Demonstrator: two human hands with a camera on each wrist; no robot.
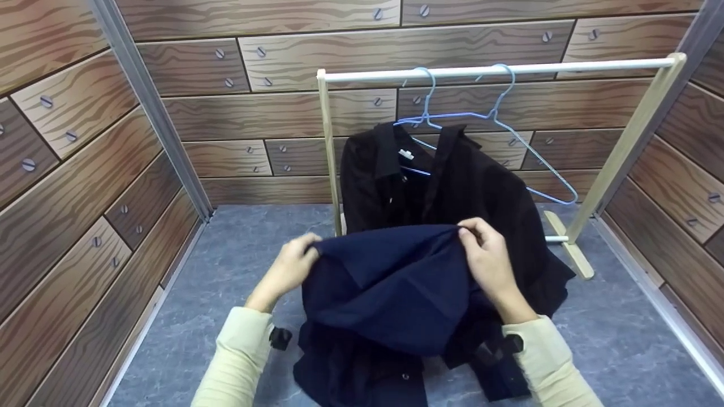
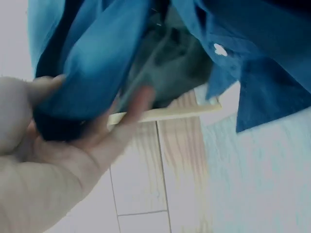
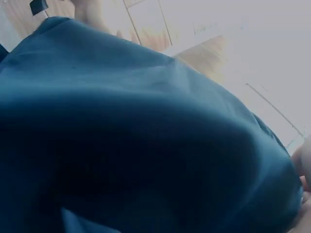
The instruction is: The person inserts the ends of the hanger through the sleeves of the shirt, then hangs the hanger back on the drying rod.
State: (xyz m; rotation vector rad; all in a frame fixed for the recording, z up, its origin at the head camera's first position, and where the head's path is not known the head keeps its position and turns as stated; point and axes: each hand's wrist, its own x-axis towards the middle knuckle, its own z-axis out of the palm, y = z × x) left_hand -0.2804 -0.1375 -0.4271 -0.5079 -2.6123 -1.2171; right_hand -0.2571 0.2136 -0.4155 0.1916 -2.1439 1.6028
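A navy button-up shirt (image 1: 390, 288) hangs between my two hands in the head view, its upper edge stretched and its lower part bunched over the floor. My left hand (image 1: 291, 263) pinches the left end of that edge. At the other end, my right hand (image 1: 487, 257) grips the cloth between thumb and fingers. In the left wrist view, the shirt (image 2: 102, 58) passes between the thumb and the blurred fingers of the left hand (image 2: 63, 160). Cloth fills most of the right wrist view, with the right hand (image 3: 303, 179) partly cut off at the edge.
Behind the navy shirt, a black shirt (image 1: 486, 175) hangs on a blue hanger (image 1: 432, 93) from the rack's white rail (image 1: 367, 76). A second blue hanger (image 1: 537, 155) hangs to its right, partly behind it. Wood-patterned walls (image 1: 192, 68) enclose the grey floor (image 1: 243, 226).
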